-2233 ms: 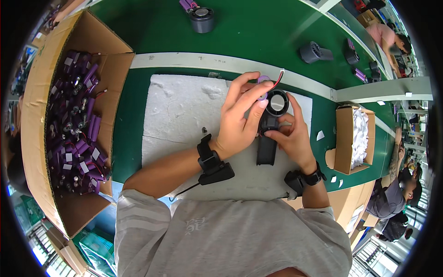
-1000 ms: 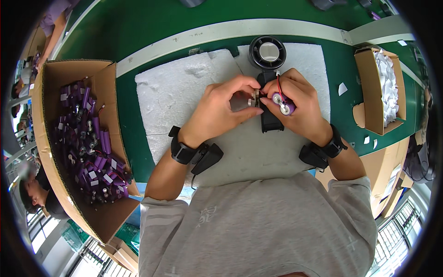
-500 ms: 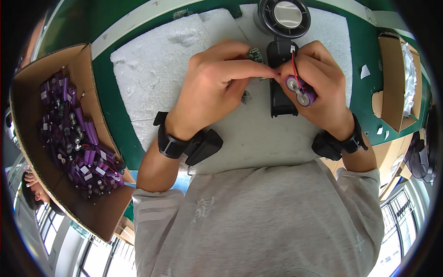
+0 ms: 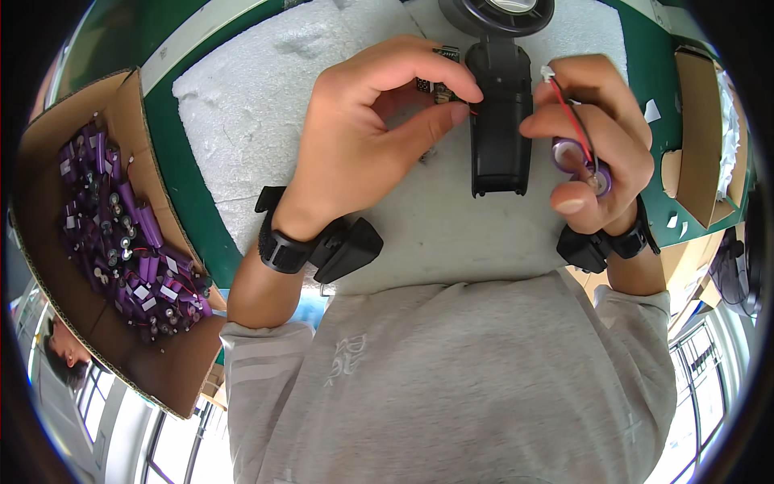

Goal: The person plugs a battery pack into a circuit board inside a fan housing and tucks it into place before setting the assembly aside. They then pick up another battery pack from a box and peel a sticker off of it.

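Observation:
My left hand (image 4: pixel 363 133) pinches at the left side of a black handheld fan's handle (image 4: pixel 501 149), thumb and forefinger almost meeting. A small green circuit board (image 4: pixel 443 90) sits in that hand, partly covered by its fingers. A bit of red wire shows at the fingertips. To the right of the handle, my right hand (image 4: pixel 617 133) curls around a pack of purple battery cells (image 4: pixel 569 155). Red and black leads run up from the pack to a white plug (image 4: pixel 547 73) beside the forefinger. The fan's round head (image 4: pixel 500 24) is cut by the upper edge.
White foam sheet (image 4: pixel 242 105) covers much of the green table (image 4: pixel 181 153). On the left stands a cardboard box (image 4: pixel 121 105) of purple battery packs (image 4: pixel 141 266). A smaller carton (image 4: pixel 697 137) with white wrapping is at right, near paper scraps (image 4: pixel 652 110). Another person shows at far left.
My right hand has moved right, away from the handle, with the battery pack, and its fingers have loosened. My left hand remains by the handle with the board. The whole view has shifted slightly.

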{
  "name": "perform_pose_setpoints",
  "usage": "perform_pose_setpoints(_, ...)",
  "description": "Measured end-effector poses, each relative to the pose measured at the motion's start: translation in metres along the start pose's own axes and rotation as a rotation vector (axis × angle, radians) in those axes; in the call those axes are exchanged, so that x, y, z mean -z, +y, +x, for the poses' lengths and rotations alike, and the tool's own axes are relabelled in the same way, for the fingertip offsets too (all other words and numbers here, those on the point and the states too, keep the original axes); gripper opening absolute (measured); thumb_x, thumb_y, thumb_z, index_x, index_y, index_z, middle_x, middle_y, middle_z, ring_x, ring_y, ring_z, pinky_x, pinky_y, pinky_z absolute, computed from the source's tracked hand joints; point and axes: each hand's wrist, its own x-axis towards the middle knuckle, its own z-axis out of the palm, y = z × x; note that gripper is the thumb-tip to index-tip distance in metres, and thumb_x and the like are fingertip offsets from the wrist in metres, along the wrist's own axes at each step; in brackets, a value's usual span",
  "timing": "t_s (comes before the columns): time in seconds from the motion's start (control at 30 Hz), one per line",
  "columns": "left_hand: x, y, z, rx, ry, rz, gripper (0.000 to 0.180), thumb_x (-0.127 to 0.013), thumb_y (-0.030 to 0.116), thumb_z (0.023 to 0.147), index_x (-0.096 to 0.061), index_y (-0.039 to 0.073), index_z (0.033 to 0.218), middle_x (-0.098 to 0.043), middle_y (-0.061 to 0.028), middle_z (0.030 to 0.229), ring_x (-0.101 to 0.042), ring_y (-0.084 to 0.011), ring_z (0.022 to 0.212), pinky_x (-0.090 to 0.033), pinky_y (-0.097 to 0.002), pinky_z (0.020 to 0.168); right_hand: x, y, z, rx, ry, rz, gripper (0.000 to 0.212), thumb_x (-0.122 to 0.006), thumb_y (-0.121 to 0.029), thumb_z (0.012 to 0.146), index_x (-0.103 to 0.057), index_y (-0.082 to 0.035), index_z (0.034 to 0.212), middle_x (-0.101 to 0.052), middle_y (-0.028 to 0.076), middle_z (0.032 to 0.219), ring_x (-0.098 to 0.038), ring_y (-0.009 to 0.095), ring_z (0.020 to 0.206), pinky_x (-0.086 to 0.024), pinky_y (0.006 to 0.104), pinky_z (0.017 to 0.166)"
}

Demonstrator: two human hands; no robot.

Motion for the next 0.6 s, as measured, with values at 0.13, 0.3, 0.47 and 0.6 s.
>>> perform_pose_setpoints(0.13, 0.004, 0.000, 0.000, 0.021, -0.069, -0.050, 0.024, -0.062, -0.017, 0.078, -0.062, -0.004, 0.099, -0.059, -0.0114, 0.104, -0.059, -0.0179, 0.096, -0.051, -0.0285, 0.081, -0.001, -0.001, -0.004, -0.088, -0.083, 0.003, 0.046, -0.051, -0.036, 0.093, -0.064, 0.009, 0.091, -0.058, 0.018, 0.081, -0.054, 0.022, 0.066, -0.044, 0.0311, 0.055)
perform_pose_setpoints(0.3, 0.006, 0.006, -0.001, 0.036, -0.128, -0.145, 0.014, -0.060, -0.007, 0.085, -0.061, -0.005, 0.099, -0.060, -0.0122, 0.104, -0.059, -0.0171, 0.092, -0.051, -0.0270, 0.078, -0.001, 0.004, -0.001, 0.016, -0.140, -0.088, 0.037, -0.056, -0.028, 0.088, -0.065, 0.008, 0.091, -0.056, 0.016, 0.082, -0.054, 0.023, 0.065, -0.042, 0.0307, 0.052)
perform_pose_setpoints(0.47, 0.005, 0.008, -0.001, 0.083, -0.089, -0.080, 0.011, -0.060, 0.004, 0.090, -0.062, -0.005, 0.097, -0.061, -0.0121, 0.100, -0.062, -0.0164, 0.083, -0.052, -0.0258, 0.072, -0.002, -0.002, 0.009, 0.113, -0.192, -0.247, 0.028, -0.063, -0.021, 0.081, -0.068, 0.004, 0.092, -0.054, 0.014, 0.085, -0.053, 0.022, 0.065, -0.041, 0.0295, 0.052)
perform_pose_setpoints(0.6, 0.006, 0.007, -0.001, 0.111, -0.069, -0.059, 0.011, -0.062, 0.005, 0.089, -0.063, -0.004, 0.095, -0.062, -0.0114, 0.099, -0.062, -0.0160, 0.078, -0.053, -0.0263, 0.069, -0.002, -0.003, 0.012, 0.083, -0.198, -0.289, 0.024, -0.066, -0.017, 0.076, -0.069, 0.002, 0.091, -0.054, 0.013, 0.087, -0.052, 0.021, 0.065, -0.041, 0.0282, 0.052)
